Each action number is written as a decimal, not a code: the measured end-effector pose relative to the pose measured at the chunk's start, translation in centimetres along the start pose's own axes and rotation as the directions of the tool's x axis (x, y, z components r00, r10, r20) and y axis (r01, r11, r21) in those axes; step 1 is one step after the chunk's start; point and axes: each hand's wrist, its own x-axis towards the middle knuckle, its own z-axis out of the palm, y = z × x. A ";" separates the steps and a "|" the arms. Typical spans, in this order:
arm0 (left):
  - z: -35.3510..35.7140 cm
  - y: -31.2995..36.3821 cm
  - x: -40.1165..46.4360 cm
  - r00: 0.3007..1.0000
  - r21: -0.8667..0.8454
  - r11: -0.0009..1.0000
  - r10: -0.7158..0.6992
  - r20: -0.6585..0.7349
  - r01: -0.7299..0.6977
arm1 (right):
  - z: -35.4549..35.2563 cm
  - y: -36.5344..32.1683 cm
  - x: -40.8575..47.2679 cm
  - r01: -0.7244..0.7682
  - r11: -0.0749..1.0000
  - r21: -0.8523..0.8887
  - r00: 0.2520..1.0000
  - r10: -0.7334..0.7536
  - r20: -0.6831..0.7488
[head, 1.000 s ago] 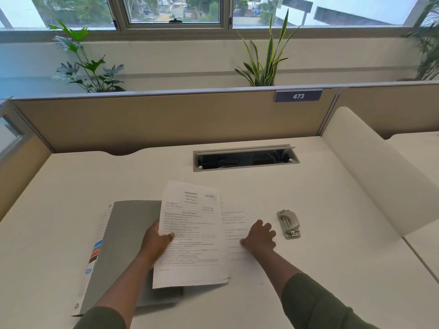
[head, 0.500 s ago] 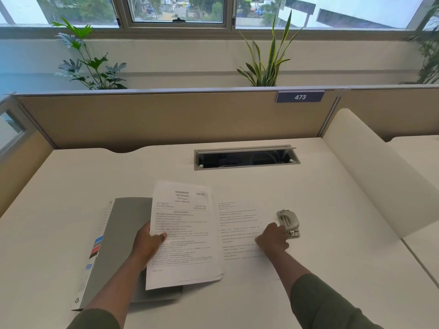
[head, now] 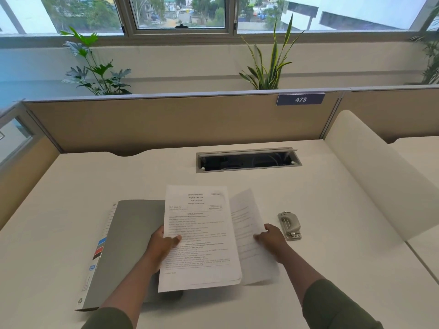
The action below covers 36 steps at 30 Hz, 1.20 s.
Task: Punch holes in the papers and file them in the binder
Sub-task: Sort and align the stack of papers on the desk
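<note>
My left hand [head: 164, 243] grips the left edge of a printed paper stack [head: 199, 236], thumb on top, holding it just above the desk. It overlaps the shut grey binder [head: 128, 245] lying at the left. My right hand [head: 272, 238] pinches the right edge of a single printed sheet [head: 247, 231], which is lifted and tilted up from the desk. A small grey hole punch [head: 289, 225] stands on the desk just right of my right hand, untouched.
The white desk [head: 332, 233] has an open cable tray [head: 248, 160] at the back middle. Beige partition panels [head: 166, 124] close the back and sides. A curved white divider [head: 380, 176] runs along the right. Plants stand behind the partition.
My right hand drew back from near the hole punch and lifted the right edge of the loose sheet off the desk. The left hand's stack shifted slightly right.
</note>
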 end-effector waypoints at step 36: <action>8.2 4.0 0.6 0.938 0.193 0.933 0.328 -0.114 -0.303 | -0.1 -5.8 -2.3 0.501 0.859 0.103 0.863 -0.504 0.009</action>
